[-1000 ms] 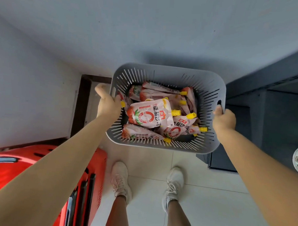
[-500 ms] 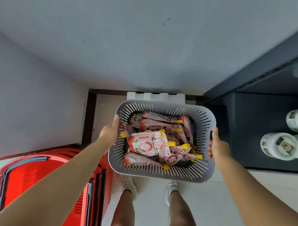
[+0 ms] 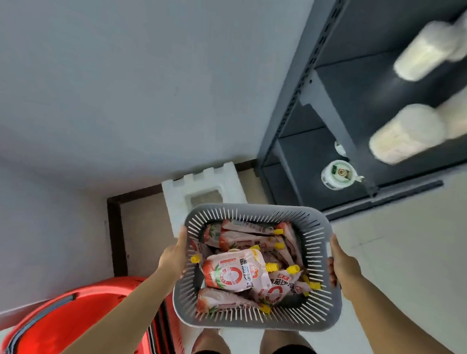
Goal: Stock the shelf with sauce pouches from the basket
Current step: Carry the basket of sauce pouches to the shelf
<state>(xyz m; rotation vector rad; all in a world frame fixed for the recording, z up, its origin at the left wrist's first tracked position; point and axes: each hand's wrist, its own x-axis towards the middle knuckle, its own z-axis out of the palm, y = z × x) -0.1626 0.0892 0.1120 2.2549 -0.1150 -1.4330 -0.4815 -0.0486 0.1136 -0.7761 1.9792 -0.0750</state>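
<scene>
Through the head camera I see the basket held in the air in front of me. My left hand grips its left wall and my right hand grips its right rim. The sauce pouches lie heaped inside, with none on the shelf yet.

My worry is that the heap is loose. If I free one hand, the basket could tilt and spill pouches.

The shelf stands ahead on the right, with blurred white containers on its boards. Below is pale tiled floor. A grey wall, a white foam block and a red suitcase are on the left.
</scene>
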